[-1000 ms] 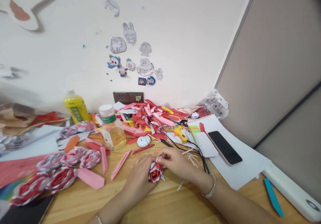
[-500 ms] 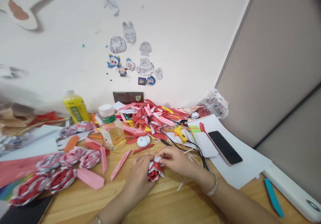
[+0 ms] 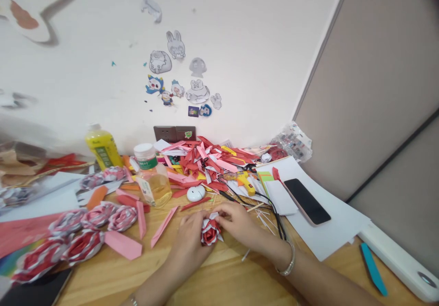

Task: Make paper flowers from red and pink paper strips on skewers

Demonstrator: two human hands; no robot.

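A red and white paper rose (image 3: 210,233) is held over the wooden table, at the lower middle of the head view. My left hand (image 3: 192,236) is closed round its left side, the thumb behind the bloom. My right hand (image 3: 235,221) pinches a white-edged petal at the rose's upper right; its fingertips partly hide that edge. Just beyond the hands lie a white earbud case (image 3: 195,193) and a thin red folded strip (image 3: 195,204). A pink folded strip (image 3: 163,227) rests left of my left hand.
Red and pink folded strips (image 3: 206,159) pile up against the wall. A yellow glue gun (image 3: 246,182) with a black cable lies right of them. A clear bottle (image 3: 154,182) stands left. Several finished paper roses (image 3: 84,246) sit far left; a phone (image 3: 307,201) lies right.
My right fingers have shifted slightly along the rose's upper edge, and the bloom has turned a little upward toward the camera. Elsewhere, only a slight camera shift shows.
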